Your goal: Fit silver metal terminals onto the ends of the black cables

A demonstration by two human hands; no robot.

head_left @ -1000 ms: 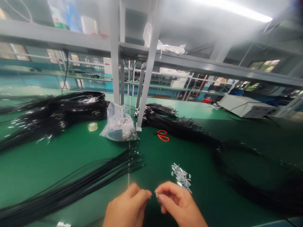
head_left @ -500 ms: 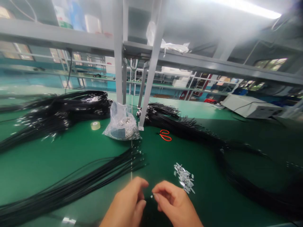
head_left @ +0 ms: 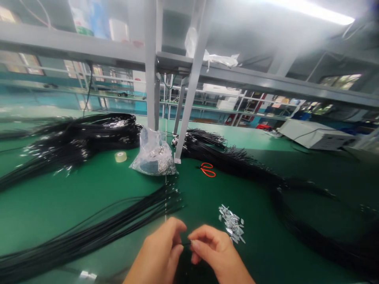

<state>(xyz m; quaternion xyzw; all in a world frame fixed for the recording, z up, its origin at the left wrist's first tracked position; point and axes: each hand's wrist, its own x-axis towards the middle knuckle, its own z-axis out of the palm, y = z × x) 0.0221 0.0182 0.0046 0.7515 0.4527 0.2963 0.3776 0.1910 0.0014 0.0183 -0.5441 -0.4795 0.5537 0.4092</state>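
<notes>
My left hand (head_left: 160, 250) is closed, thumb against curled fingers, on a thin black cable (head_left: 185, 243). A short length of it spans the gap to my right hand (head_left: 217, 248). There, thumb and forefinger pinch a tiny pale piece at the cable's end; the fingertips mostly hide it. Just beyond the right hand lies a loose pile of small clear and silvery pieces (head_left: 232, 224). A bundle of black cables (head_left: 118, 225) with small light tips stretches across the table, left of my left hand.
A clear plastic bag of small parts (head_left: 154, 156) stands by the grey shelf posts (head_left: 188, 86). Orange-handled scissors (head_left: 208, 170) and a tape roll (head_left: 120, 157) lie nearby. Coiled black cables (head_left: 109, 130) fill the back left; another long bundle (head_left: 254, 169) curves along the right.
The hands have come slightly closer together. The pale piece, earlier showing at the right fingertips, is now mostly covered, and the black cable shows between the hands.
</notes>
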